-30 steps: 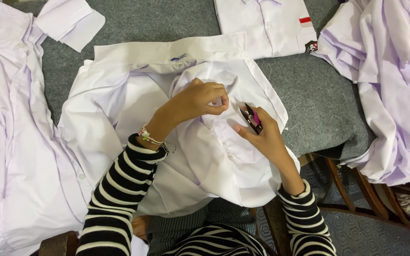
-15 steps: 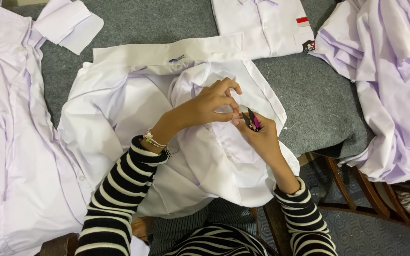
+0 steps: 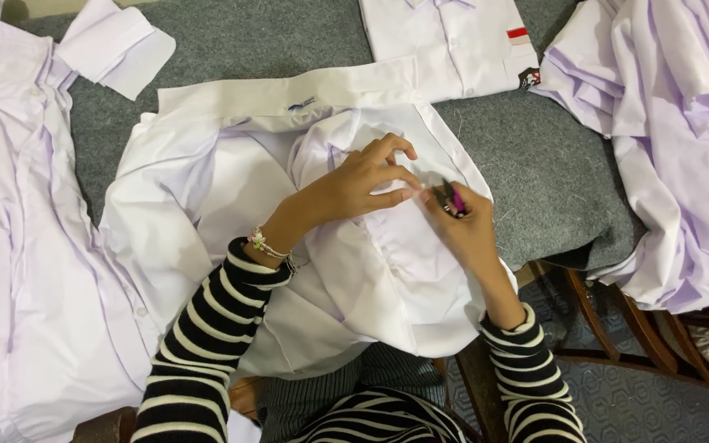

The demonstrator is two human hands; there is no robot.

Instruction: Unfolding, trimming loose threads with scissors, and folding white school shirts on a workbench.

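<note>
Left hand (image 3: 354,184) pinching white shirt (image 3: 371,271), right hand (image 3: 461,230) gripping pink-handled tool (image 3: 455,199), grey table (image 3: 535,164)

table: grey felt top (image 3: 535,156) | chair: wooden (image 3: 617,320) | floor: patterned grey (image 3: 633,402)

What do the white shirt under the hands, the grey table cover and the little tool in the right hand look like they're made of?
White shirt: thin woven cloth, matte, by its soft creases and folds; fibre unclear. Grey table cover: felt or carpet-like fabric, fuzzy, with stray threads clinging to it. Small tool in the right hand: pink part looks like plastic, dark part possibly metal; too small to be sure.
</note>
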